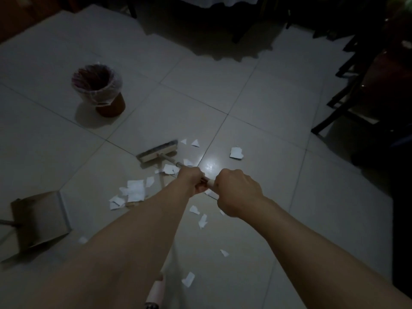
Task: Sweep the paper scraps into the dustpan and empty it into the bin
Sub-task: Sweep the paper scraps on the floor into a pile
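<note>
Closest to me, below both forearms, I see a pink slipper toe at the bottom edge and a few loose paper scraps on the pale tiled floor. My left hand and right hand sit side by side, almost touching, both curled into closed fists around the broom handle; a short pale stretch of the handle shows between them. Just under the right hand lie two more torn pieces, and directly left of the left hand is the thickest cluster of scraps, several white pieces overlapping. Well off to the left of that hand, lower in the view, the dustpan rests flat on the tiles with its open lip facing the cluster; its own handle runs out of the left edge, and I see no scraps in it. Just beyond the left hand the handle slopes down to the broom head, bristles on the floor, with small scraps beside and beyond it and one larger piece off beyond the right hand. Farther out, beyond and left of the left hand, stands the brown bin, upright, lined with a clear plastic bag. At the far edge I make out dark furniture legs in shadow.
</note>
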Action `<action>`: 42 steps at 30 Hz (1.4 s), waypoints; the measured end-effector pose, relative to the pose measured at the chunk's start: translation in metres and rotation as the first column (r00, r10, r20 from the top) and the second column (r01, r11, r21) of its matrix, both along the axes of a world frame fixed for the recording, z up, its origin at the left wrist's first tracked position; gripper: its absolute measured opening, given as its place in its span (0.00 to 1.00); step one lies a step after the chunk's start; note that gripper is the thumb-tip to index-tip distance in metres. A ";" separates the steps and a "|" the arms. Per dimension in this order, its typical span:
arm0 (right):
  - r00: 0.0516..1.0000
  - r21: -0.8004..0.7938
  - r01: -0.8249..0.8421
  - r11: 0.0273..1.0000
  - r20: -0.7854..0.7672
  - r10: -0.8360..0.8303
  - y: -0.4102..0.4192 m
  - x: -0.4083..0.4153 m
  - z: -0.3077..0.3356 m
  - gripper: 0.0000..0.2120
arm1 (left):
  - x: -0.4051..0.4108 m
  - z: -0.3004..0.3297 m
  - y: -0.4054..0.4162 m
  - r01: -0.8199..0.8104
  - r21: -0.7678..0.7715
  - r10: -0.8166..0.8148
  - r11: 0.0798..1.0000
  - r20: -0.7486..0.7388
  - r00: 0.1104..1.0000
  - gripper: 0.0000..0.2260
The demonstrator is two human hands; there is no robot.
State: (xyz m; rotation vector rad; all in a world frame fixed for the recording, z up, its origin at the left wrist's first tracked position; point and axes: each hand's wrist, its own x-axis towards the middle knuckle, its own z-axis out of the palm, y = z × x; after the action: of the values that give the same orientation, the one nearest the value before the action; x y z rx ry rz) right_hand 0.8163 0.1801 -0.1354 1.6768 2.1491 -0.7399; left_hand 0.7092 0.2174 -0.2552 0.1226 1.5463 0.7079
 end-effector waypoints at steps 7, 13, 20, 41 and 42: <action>0.999 -0.029 0.027 0.999 -0.022 -0.028 -0.040 0.056 0.026 0.08 | 0.057 0.023 -0.046 0.042 -0.017 -0.042 0.999 0.011 0.999 0.11; 0.998 -0.030 0.055 0.998 -0.040 -0.056 -0.066 0.086 0.044 0.04 | 0.088 0.035 -0.072 0.076 -0.031 -0.077 0.997 0.000 0.997 0.08; 0.991 -0.021 0.108 0.994 -0.072 -0.109 -0.074 0.109 0.078 0.13 | 0.109 0.069 -0.081 0.052 0.008 -0.052 0.999 -0.020 0.998 0.10; 0.928 -0.066 0.345 0.936 -0.129 -0.351 0.015 -0.013 -0.003 0.15 | 0.015 0.027 0.045 0.376 -0.009 -0.368 0.927 -0.226 0.902 0.16; 0.929 -0.081 0.342 0.936 -0.119 -0.350 0.012 -0.015 -0.005 0.15 | 0.012 0.024 0.043 0.403 -0.024 -0.399 0.915 -0.218 0.891 0.17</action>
State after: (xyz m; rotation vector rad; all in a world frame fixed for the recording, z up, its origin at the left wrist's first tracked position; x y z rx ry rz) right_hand 0.8013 0.1920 -0.1409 2.0557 1.9095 -1.0258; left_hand 0.7210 0.2604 -0.2311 0.5386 1.6529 0.3892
